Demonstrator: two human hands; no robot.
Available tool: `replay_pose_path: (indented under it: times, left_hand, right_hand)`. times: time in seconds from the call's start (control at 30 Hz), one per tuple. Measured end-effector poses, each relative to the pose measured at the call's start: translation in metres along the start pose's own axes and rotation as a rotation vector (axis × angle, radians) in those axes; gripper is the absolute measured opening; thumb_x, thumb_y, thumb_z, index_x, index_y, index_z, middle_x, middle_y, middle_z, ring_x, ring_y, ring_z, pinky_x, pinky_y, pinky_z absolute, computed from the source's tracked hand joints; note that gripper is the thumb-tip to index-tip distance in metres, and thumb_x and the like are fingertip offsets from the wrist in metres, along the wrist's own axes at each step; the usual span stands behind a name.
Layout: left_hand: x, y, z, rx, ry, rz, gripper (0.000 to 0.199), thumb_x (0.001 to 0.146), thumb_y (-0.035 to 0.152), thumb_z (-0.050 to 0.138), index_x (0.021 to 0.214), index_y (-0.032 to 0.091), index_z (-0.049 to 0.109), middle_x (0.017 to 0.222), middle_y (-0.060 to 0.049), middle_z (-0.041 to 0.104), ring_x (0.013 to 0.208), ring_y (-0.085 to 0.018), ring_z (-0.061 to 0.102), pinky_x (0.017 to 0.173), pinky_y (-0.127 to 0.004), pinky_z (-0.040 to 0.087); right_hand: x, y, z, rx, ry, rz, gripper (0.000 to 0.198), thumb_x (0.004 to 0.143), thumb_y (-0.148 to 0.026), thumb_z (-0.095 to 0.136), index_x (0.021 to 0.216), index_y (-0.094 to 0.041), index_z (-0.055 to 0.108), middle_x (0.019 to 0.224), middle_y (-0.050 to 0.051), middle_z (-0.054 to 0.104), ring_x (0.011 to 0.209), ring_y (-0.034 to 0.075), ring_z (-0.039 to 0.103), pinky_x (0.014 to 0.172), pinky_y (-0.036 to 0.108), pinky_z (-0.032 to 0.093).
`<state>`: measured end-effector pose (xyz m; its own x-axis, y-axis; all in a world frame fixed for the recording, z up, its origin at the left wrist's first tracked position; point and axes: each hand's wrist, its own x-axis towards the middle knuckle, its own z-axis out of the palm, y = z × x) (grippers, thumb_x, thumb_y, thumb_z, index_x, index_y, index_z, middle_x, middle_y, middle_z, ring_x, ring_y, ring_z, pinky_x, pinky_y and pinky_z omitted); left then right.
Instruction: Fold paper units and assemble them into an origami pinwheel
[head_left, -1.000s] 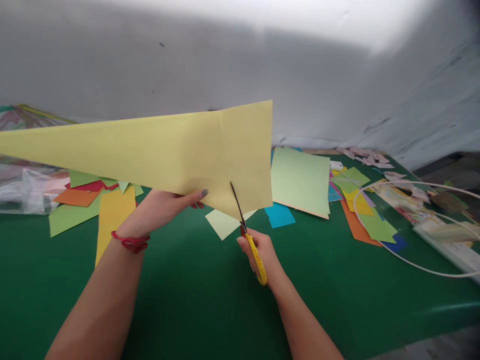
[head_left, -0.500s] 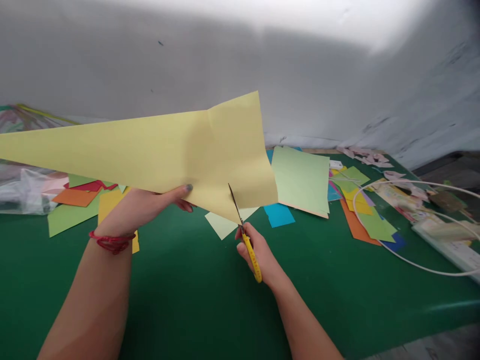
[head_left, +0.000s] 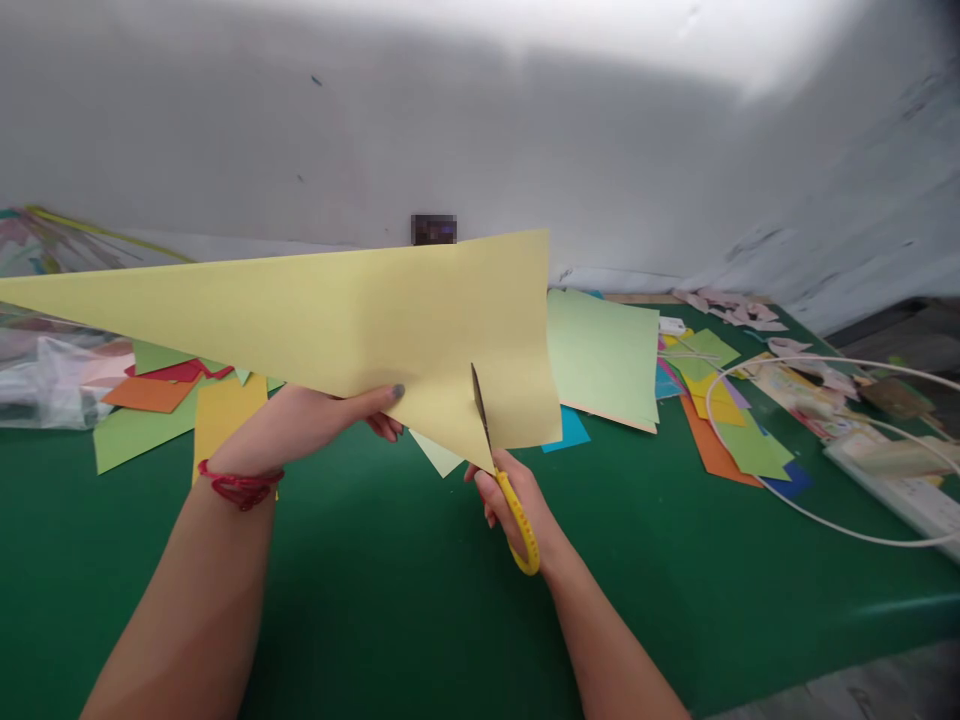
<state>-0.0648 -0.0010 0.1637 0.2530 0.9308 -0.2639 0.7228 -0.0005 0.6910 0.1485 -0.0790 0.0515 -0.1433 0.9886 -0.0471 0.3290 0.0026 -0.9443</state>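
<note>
Since half a second earlier, the right-hand end of the yellow paper sheet [head_left: 420,320] has been lowered and a bend across it has been eased, so that a dark, blurred object [head_left: 433,230] is now uncovered just above its upper edge; the part beyond the scissor blade hangs flatter, and the cut, judged by the notch there, has been made only partly through. The sheet is held up in front of the wall [head_left: 450,120], over the green table [head_left: 375,620]. Near its lower edge it is pinched by the left hand [head_left: 319,425], with the thumb on the front and the fingers partly hidden beneath; a red bracelet [head_left: 241,485] is worn on that wrist. At the lower edge, further right, yellow-handled scissors [head_left: 530,545] are gripped in the closed right hand [head_left: 536,510]; one blade is seen across the sheet's front, the other is not. Pale green sheets [head_left: 607,360] and a blue piece [head_left: 568,428] are partly covered by the sheet's right end. Well to its right, coloured paper pieces [head_left: 750,440] and a white cable [head_left: 825,537] are found; below its left part, an orange piece [head_left: 154,393] and a clear plastic bag [head_left: 64,385] are seen.
</note>
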Motion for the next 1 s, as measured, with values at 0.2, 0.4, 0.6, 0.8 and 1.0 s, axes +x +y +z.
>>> replay_pose_path:
  times: [0.2,0.4,0.6,0.8,1.0]
  left_hand:
    - [0.006,-0.011,0.002,-0.059,-0.031,0.106,0.035,0.078,0.053,0.049,0.061,0.029,0.067,0.075,0.006,0.071,0.084,-0.018,0.064,0.079,-0.023,0.046]
    - [0.007,-0.012,0.003,-0.058,-0.026,0.117,0.034,0.079,0.052,0.049,0.062,0.029,0.068,0.076,0.005,0.071,0.084,-0.017,0.064,0.082,-0.024,0.046]
    - [0.005,-0.008,0.002,-0.064,-0.036,0.123,0.034,0.08,0.051,0.049,0.061,0.028,0.067,0.075,0.005,0.071,0.083,-0.017,0.063,0.081,-0.023,0.046]
    - [0.007,-0.009,0.003,-0.034,-0.009,0.114,0.034,0.079,0.053,0.049,0.064,0.029,0.068,0.078,0.005,0.071,0.086,-0.018,0.063,0.084,-0.024,0.045]
    - [0.007,-0.01,0.003,-0.041,-0.013,0.124,0.033,0.079,0.052,0.049,0.064,0.029,0.067,0.078,0.005,0.071,0.086,-0.018,0.063,0.08,-0.023,0.046]
  right_hand:
    - [0.001,-0.003,0.002,0.009,0.039,0.02,0.035,0.084,-0.05,0.042,0.08,-0.017,0.053,0.061,-0.001,0.044,0.053,0.011,0.046,0.05,0.023,0.038]
    - [0.001,-0.004,0.002,0.002,0.067,0.047,0.034,0.083,-0.049,0.045,0.076,-0.017,0.053,0.061,-0.001,0.045,0.051,0.01,0.044,0.046,0.021,0.037]
    - [0.0,-0.002,0.004,-0.002,0.1,0.051,0.037,0.081,-0.052,0.046,0.071,-0.017,0.05,0.064,-0.001,0.045,0.048,0.008,0.04,0.043,0.02,0.033]
    - [0.0,-0.003,0.006,0.015,0.126,0.074,0.037,0.081,-0.053,0.046,0.07,-0.018,0.048,0.058,-0.003,0.042,0.045,0.007,0.039,0.041,0.02,0.031]
    - [-0.001,-0.004,0.007,0.029,0.126,0.097,0.04,0.08,-0.056,0.045,0.067,-0.019,0.046,0.052,-0.005,0.038,0.042,0.007,0.037,0.039,0.02,0.029]
